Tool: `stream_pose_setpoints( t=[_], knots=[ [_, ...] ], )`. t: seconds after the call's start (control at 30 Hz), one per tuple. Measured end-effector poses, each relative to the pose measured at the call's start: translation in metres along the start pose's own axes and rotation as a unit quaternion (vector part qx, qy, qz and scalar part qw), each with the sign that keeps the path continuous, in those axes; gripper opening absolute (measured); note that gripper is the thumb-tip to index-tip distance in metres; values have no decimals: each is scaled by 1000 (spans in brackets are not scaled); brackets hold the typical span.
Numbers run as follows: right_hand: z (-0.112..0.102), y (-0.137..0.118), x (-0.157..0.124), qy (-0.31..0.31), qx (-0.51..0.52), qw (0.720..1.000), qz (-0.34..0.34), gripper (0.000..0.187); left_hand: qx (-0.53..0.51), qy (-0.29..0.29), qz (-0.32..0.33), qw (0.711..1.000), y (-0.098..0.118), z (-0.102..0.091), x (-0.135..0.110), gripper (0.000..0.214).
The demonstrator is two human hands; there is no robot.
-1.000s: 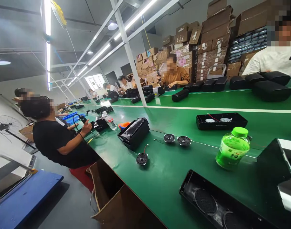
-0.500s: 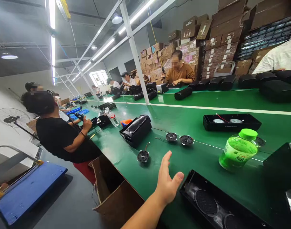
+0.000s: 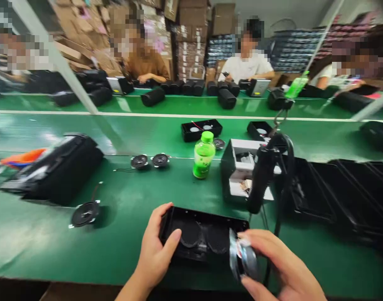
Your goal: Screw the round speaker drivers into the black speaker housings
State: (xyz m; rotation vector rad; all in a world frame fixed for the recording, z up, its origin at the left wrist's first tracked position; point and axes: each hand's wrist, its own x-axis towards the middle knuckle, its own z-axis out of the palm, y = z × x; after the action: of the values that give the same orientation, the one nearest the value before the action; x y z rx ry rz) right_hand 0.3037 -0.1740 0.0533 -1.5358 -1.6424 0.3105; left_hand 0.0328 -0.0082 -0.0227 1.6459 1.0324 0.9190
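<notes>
My left hand (image 3: 158, 246) grips the left end of a black speaker housing (image 3: 200, 238), thumb inside the open box and fingers behind its wall. Two round openings show in the housing. Between the thumb and fingers of my right hand (image 3: 279, 263) is a round speaker driver (image 3: 244, 257), tilted on edge at the housing's right end; motion blurs it. Beyond the hands, two loose drivers, one of them a round black cone (image 3: 160, 160), lie face up on the green table (image 3: 147, 192). Another loose driver (image 3: 85, 214) lies to the left with its wire sticking up.
A green-capped bottle (image 3: 204, 156) stands past the housing. A black power screwdriver (image 3: 263, 175) hangs before a white-lined box (image 3: 232, 167). Black casings (image 3: 335, 196) crowd the right, and a large black case (image 3: 62, 171) lies left. Several people sit across the table.
The view has swung right and down toward the table. My left hand, open before, now holds the black housing. My right hand has come into view with a speaker driver.
</notes>
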Motion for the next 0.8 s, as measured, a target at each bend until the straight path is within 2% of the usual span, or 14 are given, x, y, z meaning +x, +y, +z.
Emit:
stream_pose_setpoints(
  t=[0.07, 0.13, 0.23, 0.3, 0.37, 0.57, 0.8],
  knots=[
    [-8, -3, 15, -43, -31, 999, 1, 44, 11, -1, 25, 1000, -2, 2, 0, 58],
    [-11, -7, 28, -96, -51, 993, 39, 47, 13, -13, 43, 999, 1, 2, 0, 57],
    [-7, -9, 40, -200, -72, 972, 98, 51, -8, -44, 35, 998, 8, 2, 1, 59],
    [-4, -8, 46, -274, -90, 952, 100, 51, -6, -44, 30, 999, 10, 2, 2, 56],
    [-1, -5, 51, -321, -109, 937, 87, 50, 6, -36, 28, 999, 11, 3, 2, 53],
    [7, -1, 58, -356, -166, 914, 103, 51, 11, -43, 22, 999, 10, 5, 1, 53],
    [12, -1, 57, -369, -182, 906, 98, 51, 14, -45, 14, 999, 10, 2, 0, 54]
  ],
)
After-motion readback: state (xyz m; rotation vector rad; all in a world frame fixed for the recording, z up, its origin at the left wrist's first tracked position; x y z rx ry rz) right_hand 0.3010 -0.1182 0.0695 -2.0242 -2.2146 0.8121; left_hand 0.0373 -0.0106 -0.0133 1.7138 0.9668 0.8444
